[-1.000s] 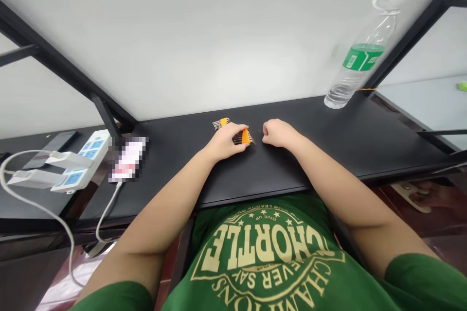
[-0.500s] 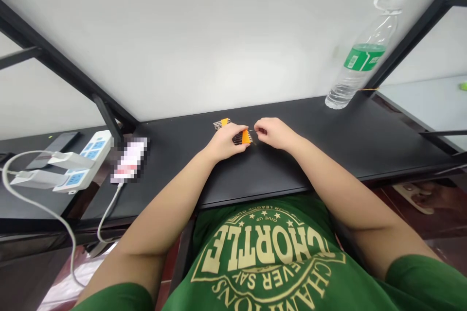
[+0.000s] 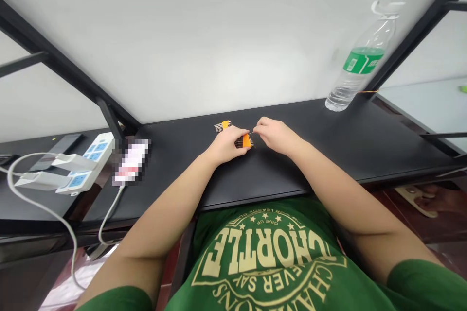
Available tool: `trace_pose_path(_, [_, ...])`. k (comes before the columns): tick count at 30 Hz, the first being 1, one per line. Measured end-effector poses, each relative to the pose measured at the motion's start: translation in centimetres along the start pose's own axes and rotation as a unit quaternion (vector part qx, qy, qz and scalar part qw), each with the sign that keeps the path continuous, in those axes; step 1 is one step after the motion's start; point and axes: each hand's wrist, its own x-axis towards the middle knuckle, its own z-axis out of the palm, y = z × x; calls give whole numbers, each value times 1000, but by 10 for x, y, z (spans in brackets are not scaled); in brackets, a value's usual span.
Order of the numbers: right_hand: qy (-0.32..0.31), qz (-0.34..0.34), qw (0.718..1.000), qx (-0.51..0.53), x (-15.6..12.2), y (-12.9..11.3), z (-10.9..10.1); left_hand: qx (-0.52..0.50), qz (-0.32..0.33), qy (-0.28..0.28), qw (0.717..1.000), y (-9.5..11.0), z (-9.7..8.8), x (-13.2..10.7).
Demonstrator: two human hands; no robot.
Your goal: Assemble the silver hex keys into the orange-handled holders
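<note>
My left hand [image 3: 226, 145] rests on the black table [image 3: 365, 141], its fingers curled round a small orange strip of metal pins [image 3: 245, 141]. My right hand [image 3: 274, 134] is pinched together just right of that strip, fingertips touching its pin end; a thin pin seems to be between them, too small to be sure. A second orange pin strip [image 3: 223, 126] lies loose on the table just behind my left hand.
A clear water bottle [image 3: 359, 62] with a green label stands at the back right. At the left are a white power strip [image 3: 82, 165] with plugs and cables, and a phone [image 3: 130, 165] on a charging cable. Black frame posts flank the table.
My right hand has moved left from a small gap to meet the pin strip in my left hand. My left hand has stayed nearly still.
</note>
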Motion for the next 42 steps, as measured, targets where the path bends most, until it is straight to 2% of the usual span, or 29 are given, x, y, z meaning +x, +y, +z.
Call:
trace_pose_path(9, [48,-48,998,9,1,1,8,8,1,-8,1000,-3,0,-2])
trace_pose_path(15, [54,-82,995,21,2,1,11,-19,8,-5,1000,-5,2,-3])
trace_pose_path(19, [50,-76,989,115,5,-2,14,-40,25,-10,999,2,1,-1])
trace_pose_path(22, [75,-14,975,209,9,-2,19,-36,23,-4,999,6,1,-1])
trace_pose_path(24, [81,59,950,295,12,0,22,-38,17,13,999,7,0,-1])
trace_pose_path(25, [73,98,928,351,13,2,23,-40,15,22,999,7,0,-2])
trace_pose_path(28, [28,178,830,527,14,4,24,-42,18,39,998,7,0,-3])
trace_pose_path(31, [-7,223,734,641,14,4,21,-45,23,43,998,8,0,-4])
trace_pose_path(33, [-30,248,693,676,13,4,19,-43,22,47,998,9,0,-4])
trace_pose_path(35, [-46,262,673,691,12,4,18,-36,16,53,998,9,1,-4])
trace_pose_path(37, [-50,265,672,689,12,2,19,-27,8,58,998,9,2,-4])
trace_pose_path(38, [-47,264,683,679,12,1,20,-24,4,61,998,8,2,-3])
trace_pose_path(42, [-28,229,775,588,14,-4,23,-18,-11,64,998,5,2,-3])
